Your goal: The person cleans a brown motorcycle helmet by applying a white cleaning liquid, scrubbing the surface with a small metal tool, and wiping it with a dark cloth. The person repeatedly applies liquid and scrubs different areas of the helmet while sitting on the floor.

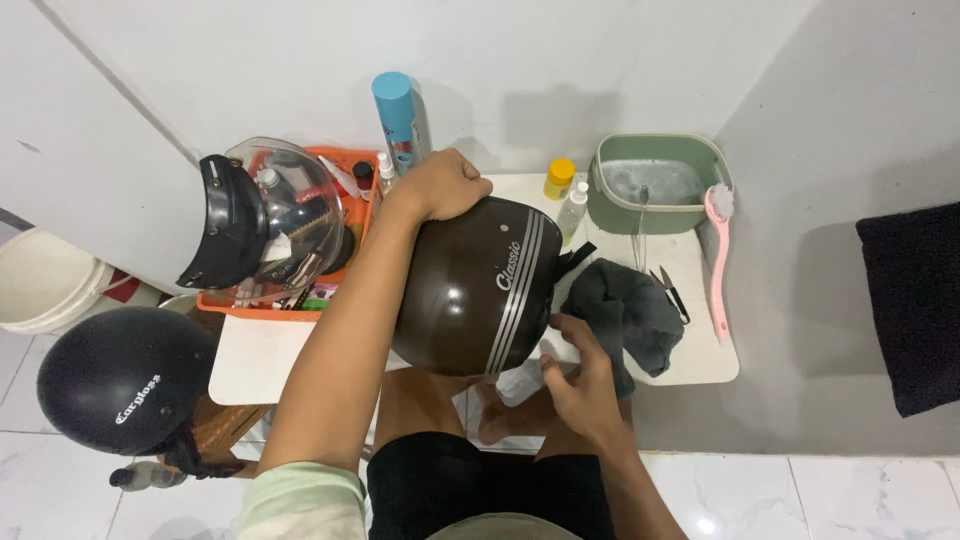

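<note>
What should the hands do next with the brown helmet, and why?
Probably wipe along the lower rim. The left hand steadies the brown helmet from the top, while the right hand presses a white cloth at its bottom edge. So a short wipe there seems the likeliest small move.

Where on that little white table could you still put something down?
The barest patch of the white table is its near left corner, between the orange tray and the brown helmet. A narrow strip lies beyond the pink brush. The back edge is crowded with bottles and the green basin.
</note>
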